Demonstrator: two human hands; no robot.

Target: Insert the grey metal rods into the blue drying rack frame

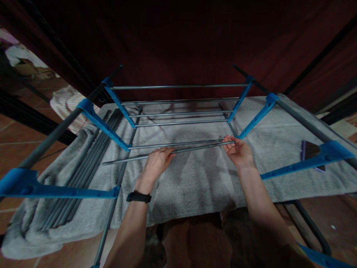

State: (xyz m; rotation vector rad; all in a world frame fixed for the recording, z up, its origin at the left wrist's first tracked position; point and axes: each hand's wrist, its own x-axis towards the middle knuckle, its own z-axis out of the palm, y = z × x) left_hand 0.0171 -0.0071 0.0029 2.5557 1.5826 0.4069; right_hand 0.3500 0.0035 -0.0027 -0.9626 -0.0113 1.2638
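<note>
Rod (192, 149): slim, grey, straight, held slightly aslant, one end toward nine o'clock and lower in view, other toward three. Rack (181, 123) around it: five grey crossbars (173, 87) beyond rod, toward twelve, between blue brackets (105, 127); nearest brackets at eight and four.

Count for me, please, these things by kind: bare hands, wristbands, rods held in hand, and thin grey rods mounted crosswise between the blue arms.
Bare hands: 2
Wristband: 1
Held rod: 1
Mounted crosswise rods: 5
Total: 9
</note>
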